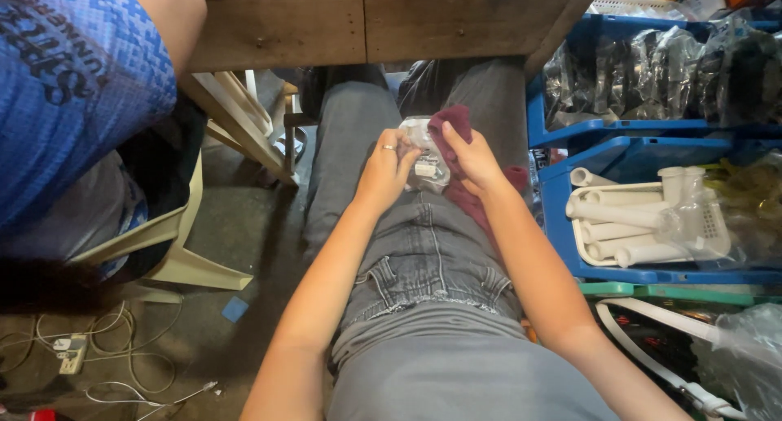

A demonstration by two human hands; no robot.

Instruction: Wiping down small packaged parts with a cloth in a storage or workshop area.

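Observation:
I sit with grey trousers over my lap (423, 250). My left hand (384, 167), a ring on one finger, grips a small clear plastic bag (427, 162) with white parts inside. My right hand (472, 156) holds the bag's other side together with a dark red cloth (458, 124) that drapes over my right thigh. Both hands meet above my knees, just below the wooden table edge (366, 26).
A person in a blue shirt (69, 87) sits on a pale plastic chair (175, 250) at left. Blue crates (562, 217) at right hold white plastic tubes (619, 217) and dark bagged parts (660, 67). Cables and a power strip (69, 352) lie on the floor.

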